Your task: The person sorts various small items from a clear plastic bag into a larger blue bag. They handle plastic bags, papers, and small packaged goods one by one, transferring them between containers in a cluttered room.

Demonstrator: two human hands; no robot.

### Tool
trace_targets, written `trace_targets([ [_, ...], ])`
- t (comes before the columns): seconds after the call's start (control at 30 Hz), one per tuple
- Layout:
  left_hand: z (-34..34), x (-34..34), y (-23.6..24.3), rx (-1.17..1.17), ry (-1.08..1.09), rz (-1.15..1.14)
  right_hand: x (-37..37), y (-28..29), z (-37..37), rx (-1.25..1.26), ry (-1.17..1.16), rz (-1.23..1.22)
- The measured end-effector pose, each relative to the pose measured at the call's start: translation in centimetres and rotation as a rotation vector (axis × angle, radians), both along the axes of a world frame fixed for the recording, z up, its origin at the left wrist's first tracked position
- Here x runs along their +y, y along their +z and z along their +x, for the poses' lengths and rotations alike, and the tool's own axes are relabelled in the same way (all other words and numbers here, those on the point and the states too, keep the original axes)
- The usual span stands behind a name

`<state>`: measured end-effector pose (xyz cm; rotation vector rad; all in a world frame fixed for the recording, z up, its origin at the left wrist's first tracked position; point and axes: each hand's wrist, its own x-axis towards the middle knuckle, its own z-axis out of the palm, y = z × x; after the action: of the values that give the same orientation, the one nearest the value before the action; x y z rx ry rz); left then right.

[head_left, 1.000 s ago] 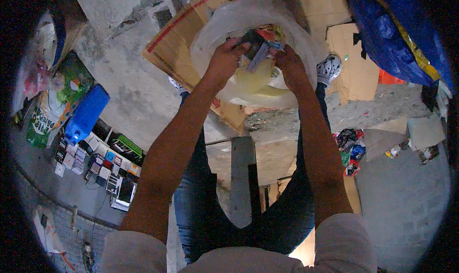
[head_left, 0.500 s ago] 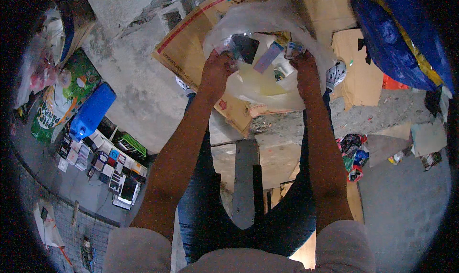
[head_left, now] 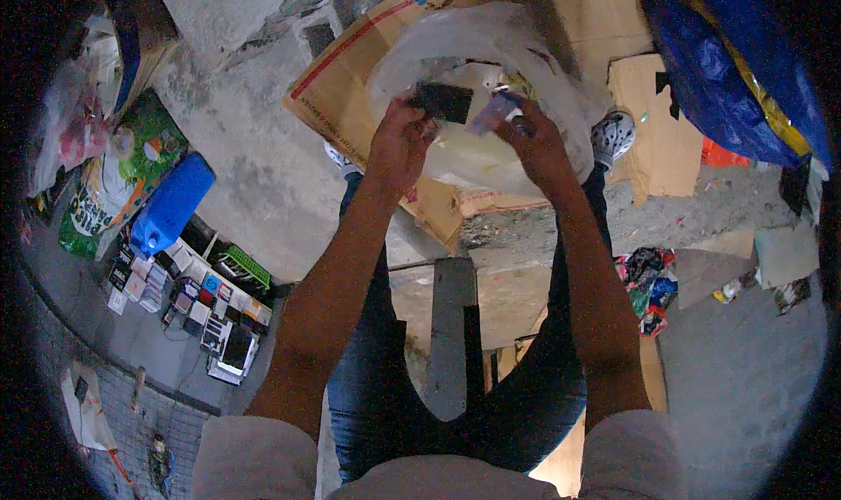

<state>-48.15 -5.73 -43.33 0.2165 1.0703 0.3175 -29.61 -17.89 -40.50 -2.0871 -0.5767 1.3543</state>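
A translucent plastic bag (head_left: 561, 79) lies wide open between my feet, with mixed small things inside. My left hand (head_left: 403, 141) is closed at the near left of its mouth, with the fingers on a flat black rectangular piece (head_left: 445, 103). My right hand (head_left: 536, 141) reaches over the bag's near right part. Its fingers are closed on a small lavender box (head_left: 495, 113), whose outline is smeared by motion. Pale yellowish contents (head_left: 473, 158) show below the two pieces.
Flattened cardboard (head_left: 350, 88) lies under the bag. To the left are a blue jug (head_left: 173, 204), a green basket (head_left: 245, 268) and several small boxes and devices (head_left: 210, 312). A blue sack (head_left: 727, 70) stands at the far right, above crumpled wrappers (head_left: 648, 281).
My right hand has moved left and inward from the bag's right rim to the lavender box. The black piece has turned and shifted slightly nearer, along with my left hand.
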Motion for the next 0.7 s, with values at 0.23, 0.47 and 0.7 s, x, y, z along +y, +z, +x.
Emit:
trace_targets([
  [0.23,-0.4,-0.7,3.7,0.145,-0.947,0.874,-2.6,3.3,-0.3,0.039,-0.163,0.071],
  [0.47,-2.7,-1.9,3.9,-0.125,-0.337,0.376,-3.5,4.3,0.2,0.099,-0.351,0.063],
  [0.7,-3.8,-0.6,3.6,-0.142,-0.345,0.462,-6.9,1.9,0.7,0.156,-0.406,0.161],
])
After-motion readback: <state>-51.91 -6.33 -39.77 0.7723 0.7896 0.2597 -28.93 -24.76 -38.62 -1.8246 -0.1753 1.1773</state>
